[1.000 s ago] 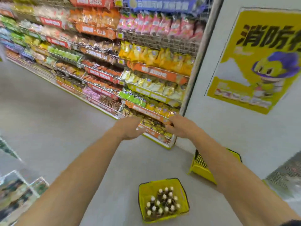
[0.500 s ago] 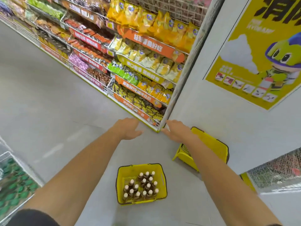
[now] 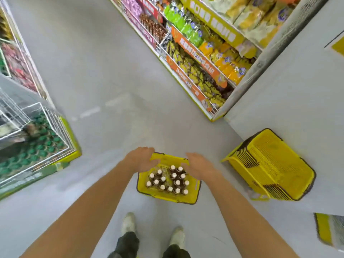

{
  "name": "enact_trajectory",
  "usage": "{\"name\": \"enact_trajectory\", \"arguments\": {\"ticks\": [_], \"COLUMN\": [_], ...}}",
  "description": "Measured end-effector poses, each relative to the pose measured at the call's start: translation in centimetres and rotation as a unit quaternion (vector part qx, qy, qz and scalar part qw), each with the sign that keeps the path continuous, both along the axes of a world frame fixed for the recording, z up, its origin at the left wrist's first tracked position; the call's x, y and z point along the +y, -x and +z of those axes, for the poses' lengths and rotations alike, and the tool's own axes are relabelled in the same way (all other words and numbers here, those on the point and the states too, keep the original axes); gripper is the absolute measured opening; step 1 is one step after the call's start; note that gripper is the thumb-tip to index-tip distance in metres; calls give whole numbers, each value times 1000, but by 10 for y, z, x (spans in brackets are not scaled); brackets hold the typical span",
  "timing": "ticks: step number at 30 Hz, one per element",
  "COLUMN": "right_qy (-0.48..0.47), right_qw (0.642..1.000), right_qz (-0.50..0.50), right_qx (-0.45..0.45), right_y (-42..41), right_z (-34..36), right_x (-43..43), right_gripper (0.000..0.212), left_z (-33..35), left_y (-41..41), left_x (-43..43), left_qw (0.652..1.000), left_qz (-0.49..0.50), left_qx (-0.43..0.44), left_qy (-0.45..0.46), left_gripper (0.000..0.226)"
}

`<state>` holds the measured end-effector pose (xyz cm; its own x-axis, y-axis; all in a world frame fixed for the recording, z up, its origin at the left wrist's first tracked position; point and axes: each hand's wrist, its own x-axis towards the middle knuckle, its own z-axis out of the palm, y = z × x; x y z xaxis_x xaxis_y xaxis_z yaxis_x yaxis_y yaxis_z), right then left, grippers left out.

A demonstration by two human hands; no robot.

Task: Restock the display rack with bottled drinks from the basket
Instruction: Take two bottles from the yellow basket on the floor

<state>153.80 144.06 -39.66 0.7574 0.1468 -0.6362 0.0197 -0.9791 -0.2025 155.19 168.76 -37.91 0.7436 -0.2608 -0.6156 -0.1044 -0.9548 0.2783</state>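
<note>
Nearest us, our two pale shoes stand on the grey floor. Just ahead of them sits the yellow basket, upright, with dark bottles standing inside, each with a white cap; we can read no label on them. Our left hand hangs over the basket's far left corner and our right hand over its far right side. Both have fingers loosely spread and grip nothing; whether they touch the rim we cannot tell. To the right, a stack of yellow baskets lies tipped on its side beside the white wall. On the left is a wire display rack holding goods with round green tops. Farther off, the snack shelves carry orange and yellow strips whose writing is too blurred to read.
</note>
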Motion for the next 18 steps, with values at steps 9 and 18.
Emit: {"name": "enact_trajectory", "arguments": {"ticks": [9, 18], "right_qy": [-22, -10], "right_qw": [999, 999], "right_qz": [10, 27], "right_qx": [45, -36], "right_y": [19, -36], "right_z": [-239, -506], "right_x": [-8, -5], "right_gripper": [55, 48], "left_z": [-223, -512], "left_y": [24, -19], "left_x": [-19, -27], "left_qw": [999, 1000], "left_qz": [17, 10], "left_qx": [37, -3], "left_qy": [-10, 12], "left_gripper": [52, 51]}}
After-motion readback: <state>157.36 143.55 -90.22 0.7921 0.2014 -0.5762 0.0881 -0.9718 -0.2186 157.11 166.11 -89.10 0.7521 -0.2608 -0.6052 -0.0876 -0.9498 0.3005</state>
